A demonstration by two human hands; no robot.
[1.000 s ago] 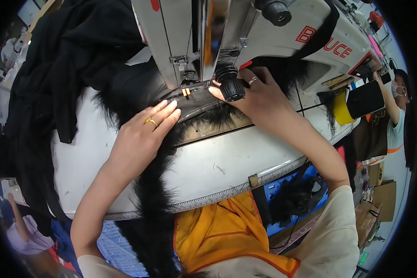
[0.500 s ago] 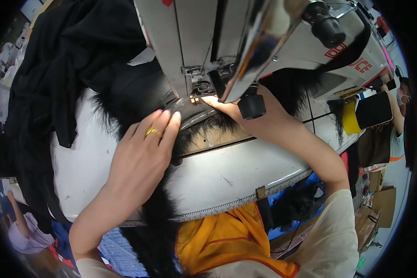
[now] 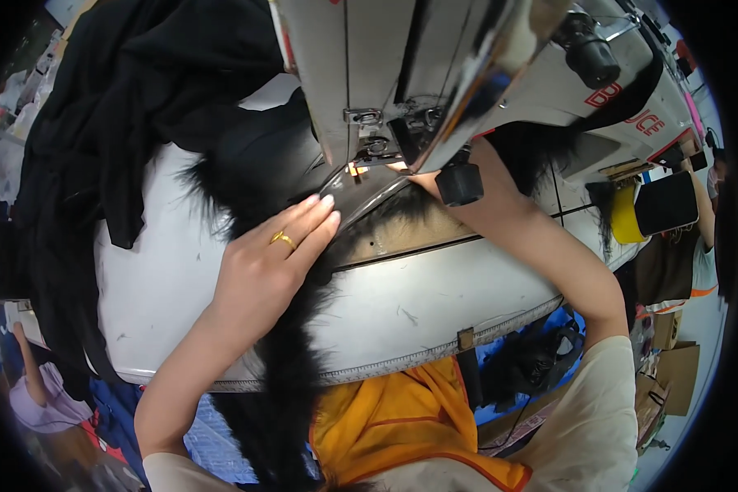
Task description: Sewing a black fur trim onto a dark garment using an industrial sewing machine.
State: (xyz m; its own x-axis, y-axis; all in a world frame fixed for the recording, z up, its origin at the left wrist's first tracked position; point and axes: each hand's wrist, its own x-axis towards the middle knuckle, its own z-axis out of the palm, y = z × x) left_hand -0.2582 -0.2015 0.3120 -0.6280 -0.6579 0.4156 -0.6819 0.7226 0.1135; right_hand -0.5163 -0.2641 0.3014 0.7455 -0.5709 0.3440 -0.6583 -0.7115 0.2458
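Note:
A white sewing machine [image 3: 361, 66] stands over dark glossy material [image 3: 357, 197] edged with long black fur [image 3: 295, 336] that hangs over the table's front edge. My left hand [image 3: 266, 266], with a gold ring, lies with fingers outstretched, fingertips resting on the dark material left of the lit needle area. My right hand [image 3: 480, 193] is at the right of that area, reaching beneath the machine head beside a black knob [image 3: 459, 184]; most of its fingers are hidden, so its grip cannot be made out.
Black cloth [image 3: 107, 82] heaps at the left on the white table [image 3: 435, 291]. A yellow-and-black object [image 3: 656, 205] sits at the right. An orange cloth [image 3: 394, 418] is at my lap. Co-workers appear at far left [image 3: 45, 394] and far right [image 3: 701, 254]. Cardboard boxes [image 3: 681, 377] stand at lower right.
The view has shifted, putting the machine head farther right. The strip under my fingers now slants more steeply. My right hand's fingers have become more hidden behind the machine parts.

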